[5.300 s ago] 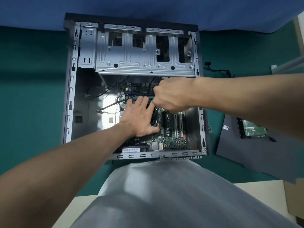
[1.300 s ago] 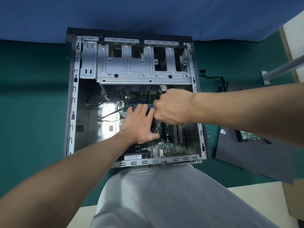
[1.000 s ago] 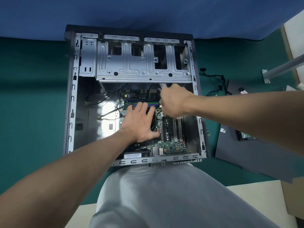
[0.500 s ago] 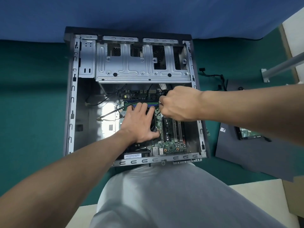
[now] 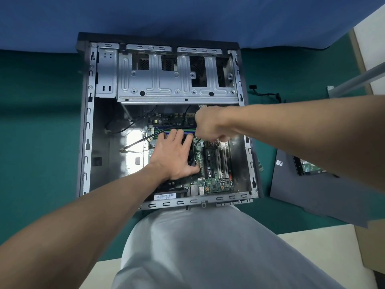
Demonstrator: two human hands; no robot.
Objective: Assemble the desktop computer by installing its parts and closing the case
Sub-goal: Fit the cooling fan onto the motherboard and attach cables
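The open desktop case (image 5: 87, 122) lies flat on the green surface, with the green motherboard (image 5: 216, 182) inside. My left hand (image 5: 173, 157) lies flat with straight fingers on the black CPU cooler (image 5: 191, 160), covering most of it. My right hand (image 5: 210, 126) hovers at the cooler's upper right corner. Its fingers are curled round a slim screwdriver-like tool (image 5: 197, 141), of which only the dark tip shows, pointing down at the board. Memory sticks (image 5: 166, 130) sit just beyond my left fingertips.
The silver drive cage (image 5: 166, 88) spans the far end of the case. Loose black wires (image 5: 133, 130) run across the case floor at the left. To the right lie the dark side panel (image 5: 312, 197), a hard drive (image 5: 308, 166) on it, and a black cable (image 5: 264, 93).
My right hand has shifted slightly around the cooler's upper right corner, turning at the wrist. My left hand has stayed flat on the cooler. The camera has moved a little.
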